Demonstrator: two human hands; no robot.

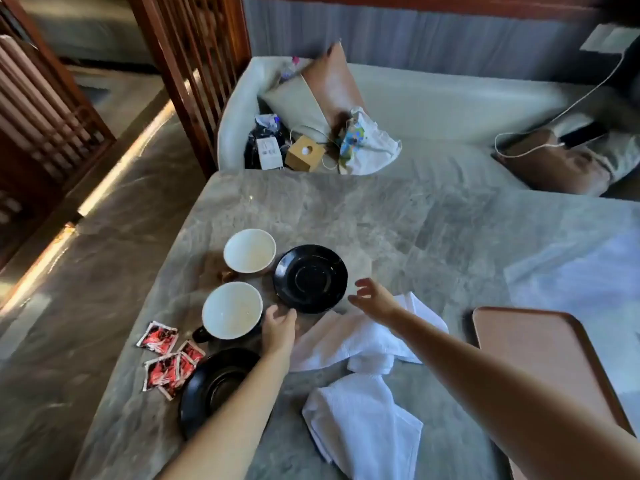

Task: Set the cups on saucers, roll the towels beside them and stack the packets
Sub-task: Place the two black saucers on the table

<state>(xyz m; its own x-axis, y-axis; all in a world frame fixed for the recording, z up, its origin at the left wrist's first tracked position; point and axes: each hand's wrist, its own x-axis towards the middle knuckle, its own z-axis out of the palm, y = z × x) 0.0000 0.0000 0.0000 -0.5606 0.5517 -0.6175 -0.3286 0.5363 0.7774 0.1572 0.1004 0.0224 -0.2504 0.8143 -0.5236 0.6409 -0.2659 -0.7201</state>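
Two cups with white insides stand on the marble table (415, 230): the far cup (249, 250) and the near cup (231, 310), both directly on the stone. A black saucer (310, 278) lies right of them; a second black saucer (211, 386) lies nearer, partly under my left forearm. My left hand (278, 329) touches the near edge of the far saucer, fingers loosely bent. My right hand (372, 297) hovers just right of that saucer, fingers spread, holding nothing. Two white towels lie crumpled, one (360, 337) behind the other (363, 424). Several red packets (166, 358) are scattered at the left edge.
A brown tray (540, 362) sits at the table's right side. Beyond the table a white sofa (433, 105) holds cushions, a small wooden box (304, 153), bags and a cable. Wooden screens (194, 64) stand at the left.
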